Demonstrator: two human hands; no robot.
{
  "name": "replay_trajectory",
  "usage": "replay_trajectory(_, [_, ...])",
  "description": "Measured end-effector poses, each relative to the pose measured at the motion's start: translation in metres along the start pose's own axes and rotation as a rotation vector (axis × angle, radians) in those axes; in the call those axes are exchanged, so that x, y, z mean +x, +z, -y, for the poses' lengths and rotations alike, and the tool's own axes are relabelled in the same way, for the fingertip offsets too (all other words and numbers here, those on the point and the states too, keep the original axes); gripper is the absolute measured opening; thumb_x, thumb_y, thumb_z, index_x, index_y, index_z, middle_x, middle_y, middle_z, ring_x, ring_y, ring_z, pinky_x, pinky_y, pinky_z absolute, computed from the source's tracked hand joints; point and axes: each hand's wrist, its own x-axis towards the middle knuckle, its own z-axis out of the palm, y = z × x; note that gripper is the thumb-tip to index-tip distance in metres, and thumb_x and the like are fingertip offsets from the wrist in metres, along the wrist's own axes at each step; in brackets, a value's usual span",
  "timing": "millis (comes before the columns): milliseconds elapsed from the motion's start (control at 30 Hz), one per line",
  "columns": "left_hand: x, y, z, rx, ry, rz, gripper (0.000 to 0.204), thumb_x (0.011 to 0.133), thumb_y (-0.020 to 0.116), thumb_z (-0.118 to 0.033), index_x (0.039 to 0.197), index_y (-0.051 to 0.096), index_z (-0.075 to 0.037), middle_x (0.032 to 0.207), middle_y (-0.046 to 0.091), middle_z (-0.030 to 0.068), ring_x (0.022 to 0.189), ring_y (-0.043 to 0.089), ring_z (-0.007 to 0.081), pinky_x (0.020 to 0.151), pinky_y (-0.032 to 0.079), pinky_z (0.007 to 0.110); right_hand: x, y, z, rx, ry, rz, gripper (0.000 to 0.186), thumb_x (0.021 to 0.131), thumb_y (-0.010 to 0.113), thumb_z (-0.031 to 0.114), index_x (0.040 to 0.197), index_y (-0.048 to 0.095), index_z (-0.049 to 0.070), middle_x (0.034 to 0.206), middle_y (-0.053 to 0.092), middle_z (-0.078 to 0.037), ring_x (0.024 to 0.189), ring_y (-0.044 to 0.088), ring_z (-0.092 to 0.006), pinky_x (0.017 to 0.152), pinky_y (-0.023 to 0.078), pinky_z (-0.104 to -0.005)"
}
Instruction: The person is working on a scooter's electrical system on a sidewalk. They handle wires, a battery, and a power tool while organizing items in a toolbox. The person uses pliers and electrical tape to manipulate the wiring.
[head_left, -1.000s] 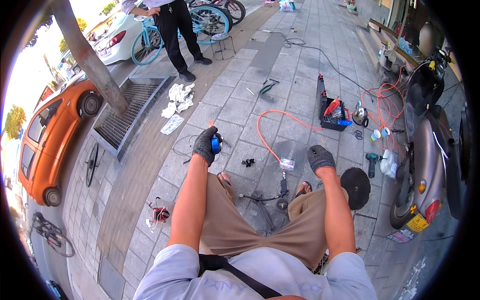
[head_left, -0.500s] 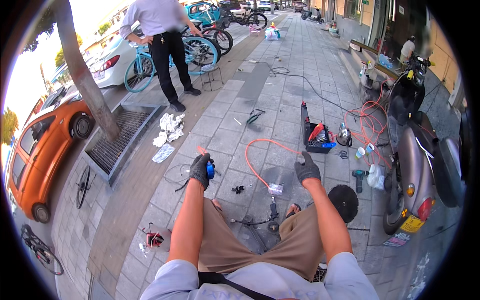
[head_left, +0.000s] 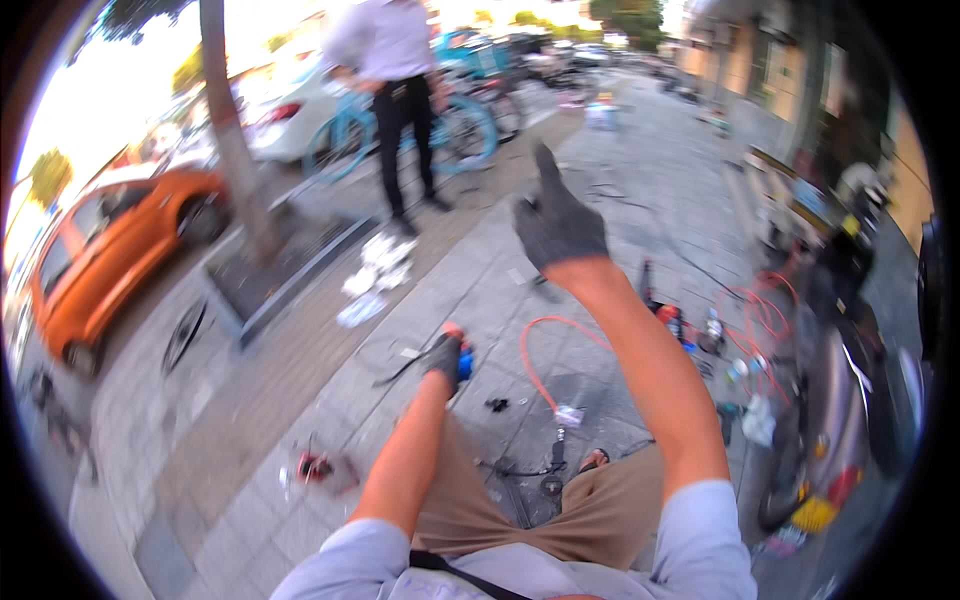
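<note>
My left hand, in a dark grey glove, is closed around a small blue object with an orange-red end; its exact kind is unclear. Raised high over the pavement, my gloved right hand holds nothing. Its index finger stretches away from me and the other fingers look curled. An orange air hose curves across the paving below, by a small clear packet. Between my feet lies a black inflator-like tool. A few small black parts lie right of my left hand. Motion blurs the picture.
A person stands ahead by white rags and blue bicycles. On the right are a toolbox, tangled orange hose, a clear bag and a scooter. A tree planter and orange car are left.
My right hand has risen far forward and toward the left, its index finger now extended. My left hand still grips the blue object. The whole view has shifted and blurred.
</note>
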Motion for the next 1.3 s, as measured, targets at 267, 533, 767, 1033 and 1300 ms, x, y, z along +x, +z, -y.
replay_trajectory(267, [-0.046,0.012,-0.018,-0.033,0.029,0.008,0.022,0.094,0.062,-0.032,0.103,0.062,-0.011,0.077,0.063,0.0065,0.062,0.058,0.0181,0.054,0.047,0.034,0.066,-0.158,-0.036,0.003,-0.043,-0.323,0.050,0.093,0.057,0.037,0.134,0.057,0.008,0.117,0.068,-0.025,0.106,0.067,-0.0358,0.095,0.051,-0.0412])
replay_trajectory(533, [-0.058,-0.022,-0.019,0.041,0.104,-0.008,0.028,0.096,0.064,-0.035,0.112,0.063,-0.012,0.087,0.065,0.0040,0.073,0.061,0.0162,0.059,0.048,0.032,-0.084,-0.223,-0.101,-0.004,-0.007,-0.347,0.036,0.094,0.059,0.026,0.124,0.065,0.006,0.116,0.068,-0.022,0.106,0.067,-0.0317,0.093,0.051,-0.0374])
replay_trajectory(767, [-0.045,-0.015,-0.020,-0.136,-0.074,-0.030,0.032,0.095,0.065,-0.032,0.118,0.063,-0.010,0.082,0.068,0.0076,0.064,0.062,0.0189,0.054,0.049,0.035,-0.108,-0.245,-0.121,-0.126,0.115,-0.349,0.034,0.093,0.060,0.022,0.123,0.065,0.006,0.115,0.068,-0.019,0.105,0.066,-0.0295,0.093,0.051,-0.0363])
replay_trajectory(1033, [-0.023,-0.053,-0.010,0.634,0.205,-0.046,0.036,0.099,0.056,-0.046,0.100,0.064,-0.011,0.081,0.066,0.0071,0.064,0.060,0.0188,0.057,0.048,0.035,-0.115,-0.254,-0.147,-0.109,0.154,-0.397,0.031,0.092,0.062,0.018,0.121,0.066,0.006,0.113,0.068,-0.016,0.105,0.066,-0.0268,0.092,0.051,-0.0351])
replay_trajectory(1300, [-0.036,0.009,-0.007,0.104,-0.011,-0.027,0.027,0.097,0.060,-0.038,0.103,0.066,-0.012,0.082,0.066,0.0053,0.066,0.058,0.0172,0.060,0.046,0.033,-0.135,-0.252,-0.151,-0.152,0.220,-0.370,0.029,0.091,0.064,0.013,0.119,0.066,0.006,0.111,0.069,-0.013,0.104,0.065,-0.0242,0.092,0.051,-0.0339])
